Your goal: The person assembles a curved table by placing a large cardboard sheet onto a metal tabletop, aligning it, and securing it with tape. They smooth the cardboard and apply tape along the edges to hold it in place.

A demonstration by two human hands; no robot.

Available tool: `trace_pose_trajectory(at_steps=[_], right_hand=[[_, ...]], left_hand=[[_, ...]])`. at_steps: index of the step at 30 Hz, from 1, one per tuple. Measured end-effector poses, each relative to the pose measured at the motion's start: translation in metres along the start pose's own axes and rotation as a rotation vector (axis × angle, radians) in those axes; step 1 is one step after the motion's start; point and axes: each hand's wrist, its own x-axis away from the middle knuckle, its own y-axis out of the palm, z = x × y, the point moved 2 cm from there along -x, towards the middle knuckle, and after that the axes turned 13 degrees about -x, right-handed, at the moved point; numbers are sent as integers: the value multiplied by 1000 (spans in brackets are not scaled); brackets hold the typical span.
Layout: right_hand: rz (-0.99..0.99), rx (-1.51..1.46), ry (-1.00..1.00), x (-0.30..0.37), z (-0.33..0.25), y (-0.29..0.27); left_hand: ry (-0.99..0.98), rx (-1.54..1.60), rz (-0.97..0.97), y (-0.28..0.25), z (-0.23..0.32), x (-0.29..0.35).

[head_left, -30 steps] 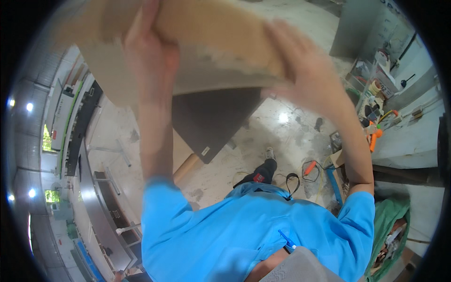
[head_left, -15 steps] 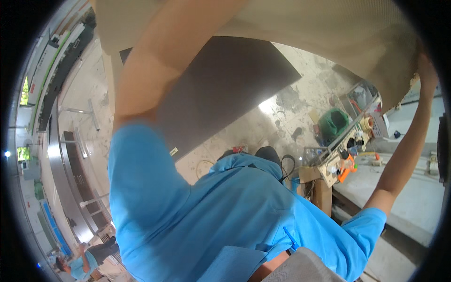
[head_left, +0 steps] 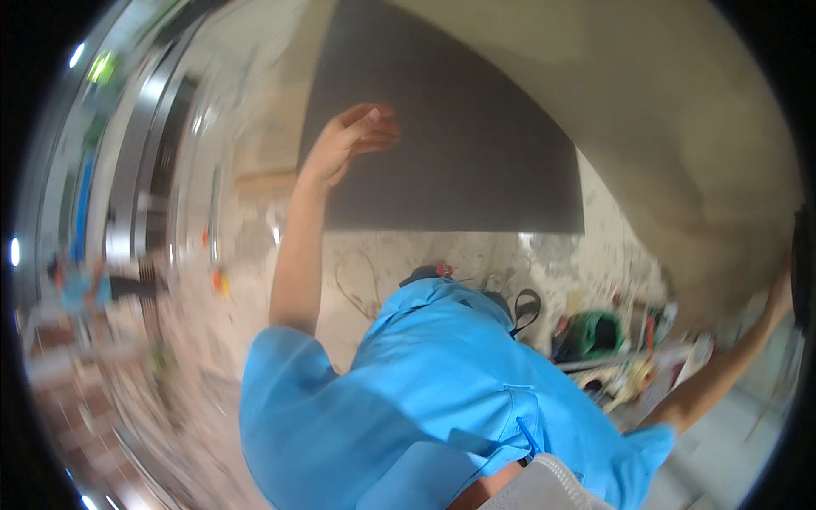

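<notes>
A large beige sheet, which looks like corrugated cardboard, hangs bowed across the upper right. At the far right my right hand is closed on its edge; the fingers are partly hidden there. My left hand is in the air over a flat dark brown panel, apart from the sheet. Its fingers are loosely bent and slightly blurred, with nothing in them. The sheet covers the panel's right side from view.
A green sack-like container stands among cluttered small items at lower right. A pale bench lies beyond my right arm. Off to the left, a blurred person in blue is near long machines. A thin cord loop lies on the stained floor.
My left hand has come down from the sheet's upper side and is now over the panel. My right hand stays at the sheet's edge. The whole view has turned, blurring the left side.
</notes>
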Motion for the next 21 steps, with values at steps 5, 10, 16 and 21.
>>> trace_pose_trajectory(at_steps=[5,10,16,21], right_hand=[[79,-424,458,11,-31,51],[-81,-568,365,-57,-140,96],[-358,-26,36,-149,-342,260],[-508,-257,-249,-125,-529,397]], left_hand=[[-490,105,460,-22,-152,73],[-465,404,691,-79,-237,119],[-445,497,859,-206,-326,100],[-404,164,910,-343,-423,15]])
